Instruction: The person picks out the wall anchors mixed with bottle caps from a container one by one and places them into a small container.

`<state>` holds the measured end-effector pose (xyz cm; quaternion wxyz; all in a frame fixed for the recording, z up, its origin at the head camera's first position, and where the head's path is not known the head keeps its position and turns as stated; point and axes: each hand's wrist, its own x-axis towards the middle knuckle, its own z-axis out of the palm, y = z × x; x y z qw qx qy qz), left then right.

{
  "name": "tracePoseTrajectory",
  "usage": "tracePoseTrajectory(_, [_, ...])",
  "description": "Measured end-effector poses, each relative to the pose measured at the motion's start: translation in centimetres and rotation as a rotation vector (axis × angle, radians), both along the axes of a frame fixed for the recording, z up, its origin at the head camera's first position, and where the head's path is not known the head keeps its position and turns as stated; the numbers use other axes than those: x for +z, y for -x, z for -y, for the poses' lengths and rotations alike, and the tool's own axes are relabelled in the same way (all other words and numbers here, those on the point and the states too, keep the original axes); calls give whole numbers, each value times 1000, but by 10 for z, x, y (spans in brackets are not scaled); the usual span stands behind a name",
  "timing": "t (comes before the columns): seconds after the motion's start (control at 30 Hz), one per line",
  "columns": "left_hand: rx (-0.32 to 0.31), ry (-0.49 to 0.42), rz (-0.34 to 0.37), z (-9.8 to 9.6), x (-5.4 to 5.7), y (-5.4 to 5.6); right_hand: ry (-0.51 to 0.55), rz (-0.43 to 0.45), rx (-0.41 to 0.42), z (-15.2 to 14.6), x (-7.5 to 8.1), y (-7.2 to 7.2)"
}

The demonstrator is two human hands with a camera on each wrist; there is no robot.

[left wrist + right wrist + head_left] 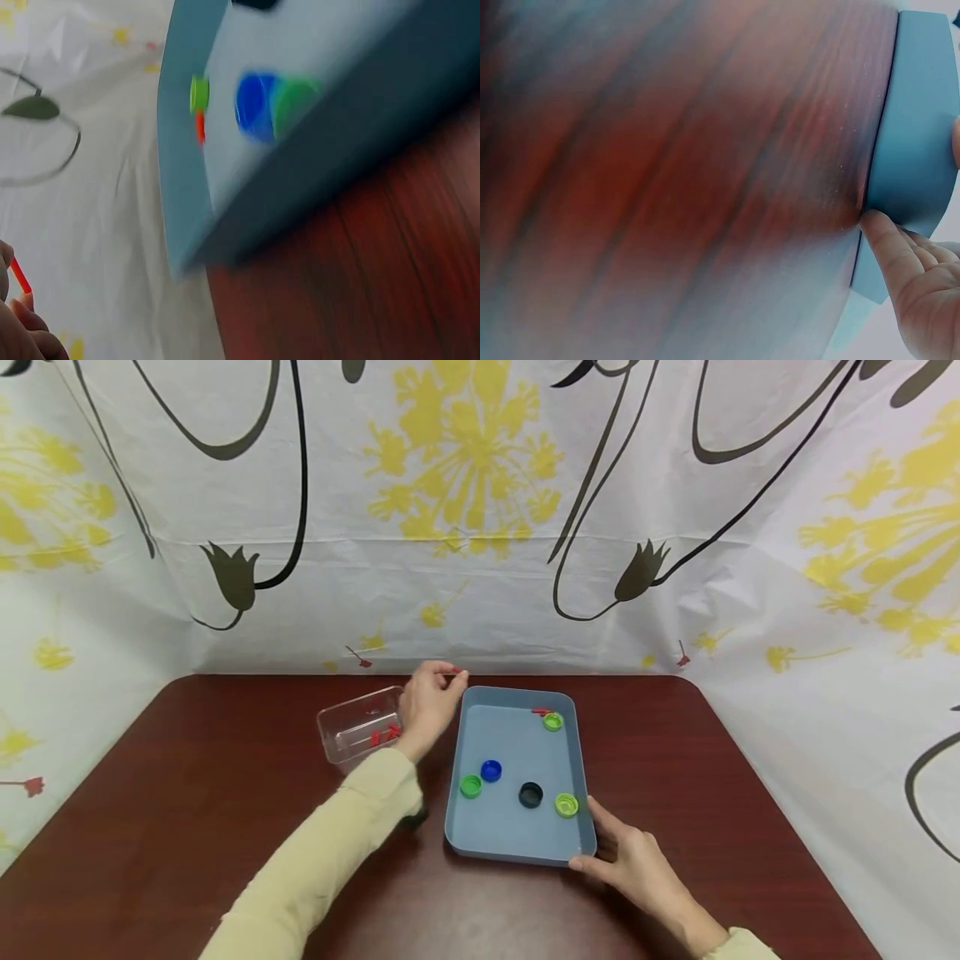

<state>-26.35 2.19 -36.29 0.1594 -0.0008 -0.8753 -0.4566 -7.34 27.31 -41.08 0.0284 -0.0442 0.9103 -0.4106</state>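
My left hand (429, 703) is raised between the clear plastic box and the tray's far left corner. Its thumb and fingertips pinch a small red stick (21, 276). The blue-grey tray (517, 852) lies on the table, and my right hand (633, 860) grips its near right corner, thumb on the front edge and fingers along the side. Inside the tray are two lime-green caps (566, 805), a green cap (471, 787), a blue cap (491, 770) and a black cap (530, 794). Another red piece (541, 711) lies beside the far lime cap.
Left of the tray stands the clear plastic box (337, 745), partly behind my left forearm, with a few red pieces (386, 734) in it. A dark object (414, 818) shows under the left sleeve. Behind the brown table (187, 793) hangs a patterned white cloth (480, 610).
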Motion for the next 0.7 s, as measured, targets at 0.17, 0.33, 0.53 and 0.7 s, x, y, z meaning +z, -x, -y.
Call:
tracePoseTrajectory(0.17, [42, 69, -31, 51, -5, -7, -6, -1, 0, -2, 2, 0])
tracePoseTrajectory(0.33, [57, 168, 12, 86, -16, -14, 2, 9, -7, -3, 3, 0])
tracePoseTrajectory(0.53, [47, 238, 96, 102, -27, -19, 25, 29, -4, -1, 1, 0])
tracePoseTrajectory(0.7, [7, 170, 63, 88, -20, -18, 1, 19, 1, 0, 1, 1])
